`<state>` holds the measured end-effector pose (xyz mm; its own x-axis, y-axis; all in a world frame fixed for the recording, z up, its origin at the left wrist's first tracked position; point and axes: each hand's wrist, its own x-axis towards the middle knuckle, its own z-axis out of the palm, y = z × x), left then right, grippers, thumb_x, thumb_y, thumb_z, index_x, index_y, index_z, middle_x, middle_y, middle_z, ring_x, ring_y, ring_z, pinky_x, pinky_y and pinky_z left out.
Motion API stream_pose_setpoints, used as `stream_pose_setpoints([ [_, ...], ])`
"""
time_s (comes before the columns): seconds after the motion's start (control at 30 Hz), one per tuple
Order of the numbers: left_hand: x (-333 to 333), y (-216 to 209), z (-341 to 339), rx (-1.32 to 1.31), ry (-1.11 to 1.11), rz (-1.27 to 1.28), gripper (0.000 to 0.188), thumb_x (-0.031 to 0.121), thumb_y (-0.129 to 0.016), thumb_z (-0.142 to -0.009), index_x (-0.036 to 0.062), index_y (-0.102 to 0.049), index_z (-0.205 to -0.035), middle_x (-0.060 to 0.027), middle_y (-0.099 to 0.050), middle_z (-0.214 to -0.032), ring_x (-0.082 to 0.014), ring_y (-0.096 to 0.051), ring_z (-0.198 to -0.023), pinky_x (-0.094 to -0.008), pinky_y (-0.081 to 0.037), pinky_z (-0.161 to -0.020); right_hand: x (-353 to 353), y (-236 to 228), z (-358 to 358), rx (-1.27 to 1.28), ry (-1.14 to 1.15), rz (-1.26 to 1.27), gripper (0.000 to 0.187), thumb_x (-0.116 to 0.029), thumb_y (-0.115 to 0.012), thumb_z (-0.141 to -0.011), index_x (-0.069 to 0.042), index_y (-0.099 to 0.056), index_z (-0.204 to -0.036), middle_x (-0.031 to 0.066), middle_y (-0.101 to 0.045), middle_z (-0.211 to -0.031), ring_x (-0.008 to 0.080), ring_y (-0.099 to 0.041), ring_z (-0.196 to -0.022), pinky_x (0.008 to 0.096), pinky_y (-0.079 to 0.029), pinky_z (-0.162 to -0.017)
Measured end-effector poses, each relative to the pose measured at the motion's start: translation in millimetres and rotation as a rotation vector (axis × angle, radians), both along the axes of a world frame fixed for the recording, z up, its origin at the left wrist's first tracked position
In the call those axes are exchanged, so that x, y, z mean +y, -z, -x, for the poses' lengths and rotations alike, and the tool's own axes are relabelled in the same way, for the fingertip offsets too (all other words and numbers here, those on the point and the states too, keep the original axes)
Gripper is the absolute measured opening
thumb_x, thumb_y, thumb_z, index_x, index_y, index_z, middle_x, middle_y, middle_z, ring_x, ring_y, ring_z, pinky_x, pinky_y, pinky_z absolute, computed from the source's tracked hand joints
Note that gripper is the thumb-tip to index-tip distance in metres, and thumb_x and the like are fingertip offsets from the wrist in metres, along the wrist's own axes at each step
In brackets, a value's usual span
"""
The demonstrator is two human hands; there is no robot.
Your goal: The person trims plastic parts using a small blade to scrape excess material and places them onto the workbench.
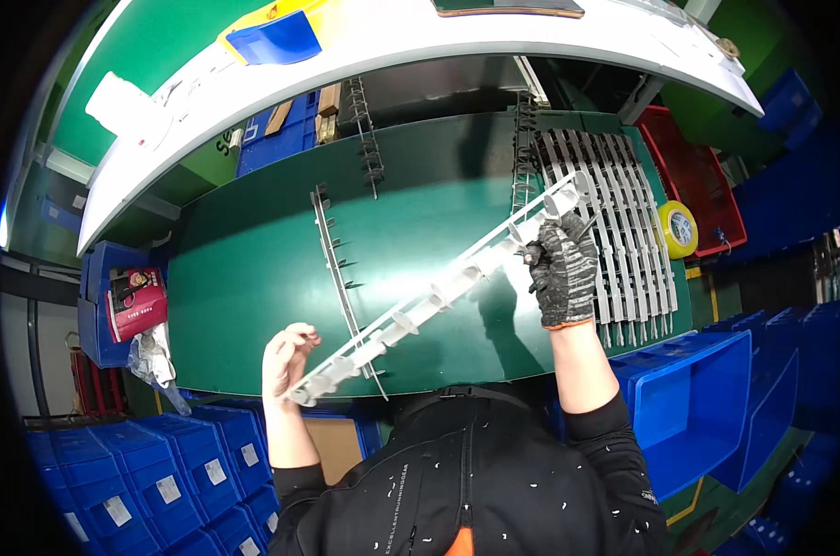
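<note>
A long pale metal strip with round tabs [403, 322] slants across the middle, in front of my body. My right hand [566, 269], in a grey-and-black knit glove with an orange cuff, is closed around it near its far right end. A small dark piece shows at the gloved fingertips; I cannot make out what it is. My bare left hand [288, 361] is beside the strip's near left end, fingers loosely bent and apart, not wrapped around it. Beneath the held strip, a similar narrow strip [335, 262] lies on the green table [239, 269].
Several strips [615, 232] lie in rows on the table's right side. Beside them are a yellow tape roll [678, 229] and a red bin [693, 176]. Blue crates [689, 398] stand at right and lower left. A white shelf [383, 69] spans the far side.
</note>
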<state>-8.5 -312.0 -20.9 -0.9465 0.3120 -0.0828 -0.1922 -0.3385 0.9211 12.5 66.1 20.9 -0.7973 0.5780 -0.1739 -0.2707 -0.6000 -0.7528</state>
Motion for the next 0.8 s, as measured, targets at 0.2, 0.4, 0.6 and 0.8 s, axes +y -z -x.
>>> stream_pose_setpoints([
  [0.2, 45.4, -16.9, 26.4, 0.101, 0.538, 0.341, 0.049, 0.040, -0.052, -0.084, -0.0054, -0.059, -0.101, -0.0141, -0.061, -0.099, -0.0224, -0.057, -0.094, -0.0350, -0.045, -0.082, -30.0, -4.6, -4.9, -0.007, -0.328, -0.101, 0.012, 0.001, -0.049, -0.079, 0.002, -0.053, -0.090, 0.0081, -0.056, -0.074, 0.0132, -0.054, -0.056, 0.0241, -0.047, -0.049],
  [0.4, 144.9, -28.0, 9.1, -0.382, 0.617, 0.062, 0.045, 0.039, -0.040, -0.091, -0.0024, -0.058, -0.091, -0.0118, -0.060, -0.078, -0.0156, -0.059, -0.060, -0.0249, -0.049, -0.055, -54.6, -12.1, -10.8, -0.080, -0.532, -0.817, 0.014, -0.011, -0.052, -0.084, 0.000, -0.055, -0.093, 0.0078, -0.059, -0.073, 0.0149, -0.058, -0.061, 0.0285, -0.046, -0.054],
  [0.6, 149.1, -34.9, 6.7, -0.554, 0.450, 0.098, 0.046, 0.044, -0.042, -0.087, -0.0003, -0.055, -0.083, -0.0035, -0.053, -0.061, -0.0118, -0.051, -0.040, -0.0220, -0.040, -0.032, -55.1, -16.7, -38.7, -0.099, -0.323, -1.459, 0.016, -0.020, -0.060, -0.076, -0.004, -0.061, -0.081, 0.0131, -0.059, -0.073, 0.0295, -0.058, -0.066, 0.0371, -0.046, -0.059],
  [0.8, 146.7, -31.3, 4.1, -0.490, 0.325, -0.072, 0.028, 0.025, -0.050, -0.084, -0.0020, -0.050, -0.094, -0.0062, -0.048, -0.074, -0.0133, -0.054, -0.050, -0.0238, -0.044, -0.031, -69.8, -6.7, -53.4, -0.128, -0.474, -1.451, 0.016, -0.022, -0.061, -0.075, -0.005, -0.062, -0.075, 0.0110, -0.058, -0.069, 0.0285, -0.057, -0.062, 0.0373, -0.045, -0.057],
])
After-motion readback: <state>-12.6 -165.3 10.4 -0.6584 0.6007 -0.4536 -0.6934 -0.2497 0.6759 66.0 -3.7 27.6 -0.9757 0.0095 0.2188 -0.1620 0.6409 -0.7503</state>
